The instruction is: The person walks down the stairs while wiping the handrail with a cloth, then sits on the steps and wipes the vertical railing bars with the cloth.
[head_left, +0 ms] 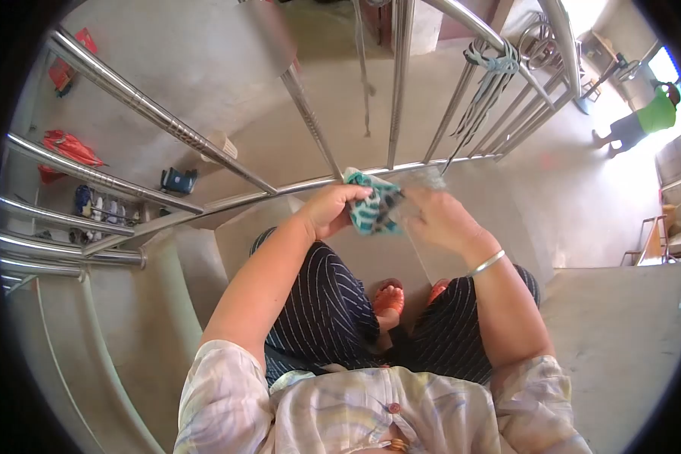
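One cloth (365,198), teal and white with dark patches, is up in front of me, beyond my knees (318,303) and close by the low rail (303,186); whether it touches the metal I cannot tell. My left hand (333,209) grips its left edge, thumb laid flat on top and the other fingers curled beneath. My right hand (448,221), the one with the bangle (487,263), is at the cloth's right side, but it is blurred, so I cannot tell whether its fingers pinch the fabric or only brush it.

To handle it well, I judge the left thumb should press just firmly enough to anchor the edge, leaving the finer work to the right fingers. The cloth looks soft and bunched, so it will likely fold or slip if both sides are loose; a light, even pull outward would keep it flat. I would keep it over my lap, away from the bars (310,117), where a corner could catch, and keep my sandals (388,297) planted on the step.
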